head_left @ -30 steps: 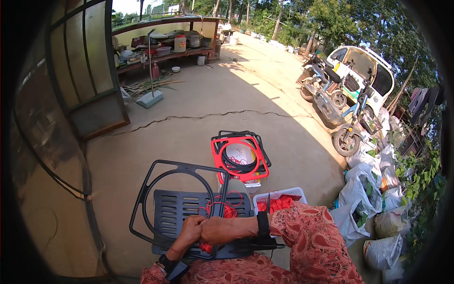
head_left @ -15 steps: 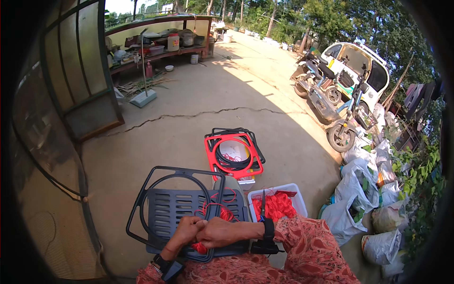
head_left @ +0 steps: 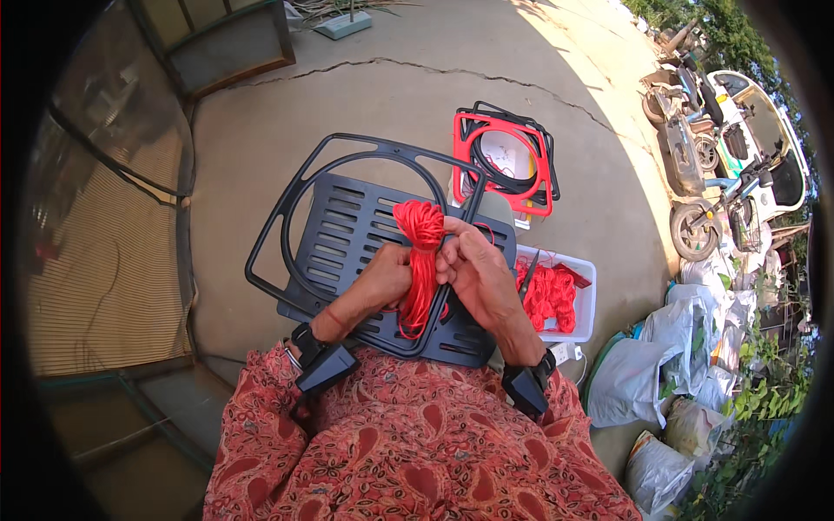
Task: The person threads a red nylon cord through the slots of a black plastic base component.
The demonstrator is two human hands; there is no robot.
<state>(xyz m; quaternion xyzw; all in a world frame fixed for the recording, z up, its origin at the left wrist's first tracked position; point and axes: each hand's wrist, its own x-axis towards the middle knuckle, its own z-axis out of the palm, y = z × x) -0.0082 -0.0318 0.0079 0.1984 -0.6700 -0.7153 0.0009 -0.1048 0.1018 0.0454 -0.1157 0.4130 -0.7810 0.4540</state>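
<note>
- The left grip (head_left: 382, 280) is closed on a red string bundle (head_left: 420, 269), pinching it from the left side.
- The right grip (head_left: 476, 271) has bent fingers touching the bundle's right side; I cannot tell if they pinch a thread.
- The bundle is between the two hands, with a round, loopy top and long strings hanging down.
- Under it is a black plastic frame (head_left: 396, 151) with a big ring inside.
- The frame lies on a dark panel (head_left: 362, 227) full of long slots, in front of the person's flowery red clothes (head_left: 417, 443).
- Each wrist wears a black strap with a small box.
- Just right of the panel sits a white tub (head_left: 587, 300) with more red string (head_left: 551, 295) and a dark pointed tool (head_left: 528, 274) in it.
- Past the panel, a red frame (head_left: 459, 146) leans near some black ones.
- Farther right are pale sacks (head_left: 627, 382), a scooter (head_left: 695, 230) and a white vehicle (head_left: 786, 178).
- A crooked crack runs across the grey floor (head_left: 391, 95).
</note>
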